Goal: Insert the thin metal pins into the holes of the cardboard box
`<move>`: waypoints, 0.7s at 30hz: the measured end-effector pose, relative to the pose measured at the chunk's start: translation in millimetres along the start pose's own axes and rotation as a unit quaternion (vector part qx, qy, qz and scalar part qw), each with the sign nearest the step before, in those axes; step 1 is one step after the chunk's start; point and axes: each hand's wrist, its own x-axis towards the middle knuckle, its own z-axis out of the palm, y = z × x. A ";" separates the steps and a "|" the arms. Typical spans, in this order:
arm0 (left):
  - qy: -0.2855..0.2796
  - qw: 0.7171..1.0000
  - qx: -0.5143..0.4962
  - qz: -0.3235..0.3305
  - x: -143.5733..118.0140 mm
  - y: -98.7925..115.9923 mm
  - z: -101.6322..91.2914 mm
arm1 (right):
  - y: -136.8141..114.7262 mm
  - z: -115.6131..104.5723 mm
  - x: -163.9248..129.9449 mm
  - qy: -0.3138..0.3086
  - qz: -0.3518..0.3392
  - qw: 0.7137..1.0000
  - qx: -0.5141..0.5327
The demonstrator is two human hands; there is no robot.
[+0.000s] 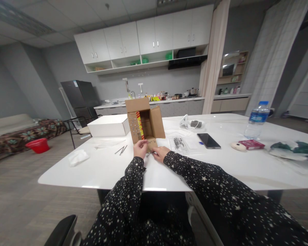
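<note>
An open cardboard box (157,122) stands on the table in front of me, its flaps spread. Small shiny dots cover its left side, beside a red and yellow strip (139,123). My left hand (140,149) is at the box's lower front edge, thumb and fingers pinched together; what lies between them is hidden. Just to its right, my right hand (161,153) has its fingers closed low at the front flap. A small dark metallic piece (149,153) shows by its fingertips, too small to name.
Left of the box are a white box (109,125), several nail-like metal rods (122,150) and a crumpled tissue (78,158). To the right lie a clear tray of small parts (179,144), a phone (208,140), a pink box (251,144) and a water bottle (257,119).
</note>
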 end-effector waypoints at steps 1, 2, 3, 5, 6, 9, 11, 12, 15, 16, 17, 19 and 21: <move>-0.001 1.000 0.000 0.001 0.1 -0.3 0.0 | 0.2 0.2 0.3 0.000 0.001 1.000 -0.001; -0.002 1.000 0.001 0.002 0.2 -0.6 -0.1 | 0.3 0.3 0.4 -0.001 0.002 1.000 -0.003; -0.004 1.000 0.000 0.003 0.2 -0.8 -0.2 | 0.3 0.3 0.5 -0.002 0.002 1.000 -0.004; -0.003 1.000 0.001 0.002 0.0 -0.8 -0.2 | 0.2 0.2 0.3 -0.005 0.002 1.000 -0.004; -0.002 1.000 0.002 0.002 -0.2 -0.5 -0.2 | 0.1 0.0 0.1 -0.006 0.001 1.000 -0.004; 0.000 1.000 0.007 -0.002 -1.2 2.3 0.2 | -0.1 -0.2 -0.2 -0.005 -0.001 1.000 -0.004; 0.002 1.000 0.016 -0.007 -2.1 5.5 0.9 | 0.2 0.1 -0.1 -0.004 0.000 1.000 -0.005; 0.005 1.000 0.022 -0.010 -2.6 7.1 1.2 | 0.5 0.4 0.1 -0.003 0.001 1.000 -0.006; 0.004 0.999 0.036 -0.014 -3.7 10.5 2.3 | 1.8 2.4 0.9 -0.002 0.000 1.000 -0.009; 0.002 0.999 0.038 -0.014 -3.9 10.7 2.6 | 2.3 3.2 1.2 0.001 -0.001 1.000 -0.009; 0.001 0.999 0.040 -0.014 -4.0 10.4 2.8 | 2.8 4.0 1.4 0.003 -0.002 1.000 -0.010; 0.004 0.999 0.046 -0.012 -4.0 8.9 3.1 | 3.6 5.3 1.7 0.007 -0.005 1.000 -0.011; 0.011 0.998 0.060 -0.002 -3.9 7.0 3.1 | 4.1 5.9 1.9 0.006 -0.005 1.000 -0.012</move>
